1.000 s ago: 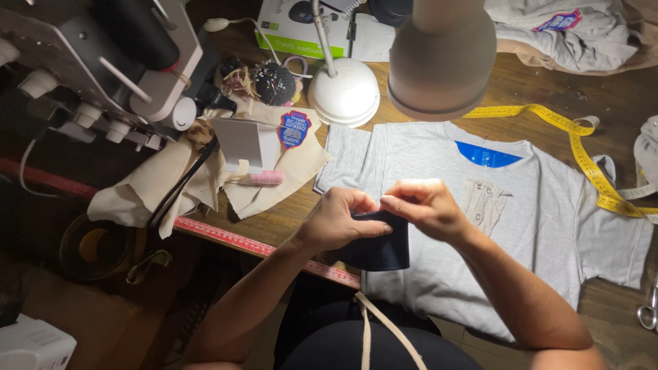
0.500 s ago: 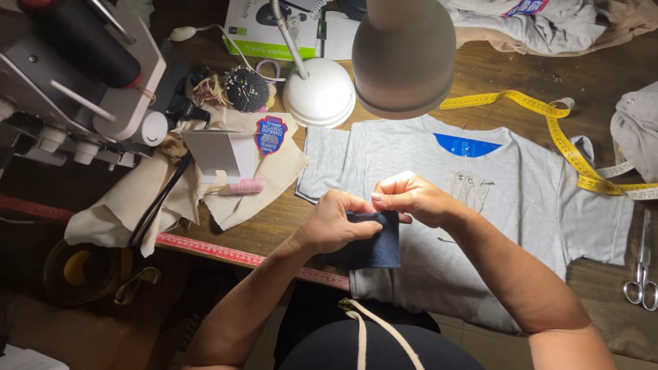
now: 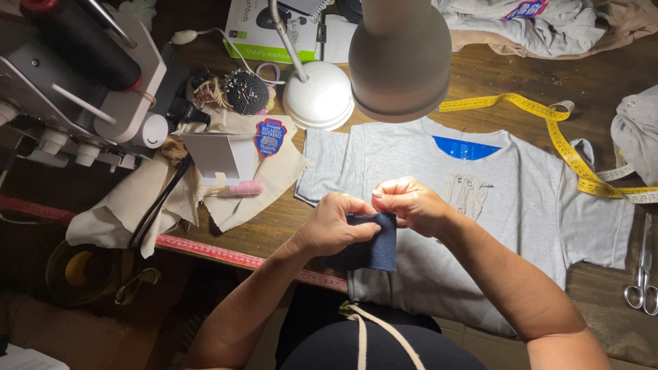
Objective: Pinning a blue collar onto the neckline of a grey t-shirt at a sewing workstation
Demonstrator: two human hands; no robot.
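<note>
I am watching both hands pinching the dark blue knit patch (image 3: 370, 245) near the bench's front edge, over the grey T-shirt (image 3: 507, 199). The left hand (image 3: 336, 226) is gripping its upper left corner, the right hand (image 3: 410, 203) is closing on its top edge; the patch is hanging below the fingers, long axis vertical.

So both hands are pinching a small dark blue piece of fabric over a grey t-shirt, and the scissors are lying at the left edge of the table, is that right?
Not quite. In the head view, the scissors lie at the right edge of the table, not the left. The rest holds: the left hand and right hand pinch the dark blue fabric over the grey t-shirt.
</note>
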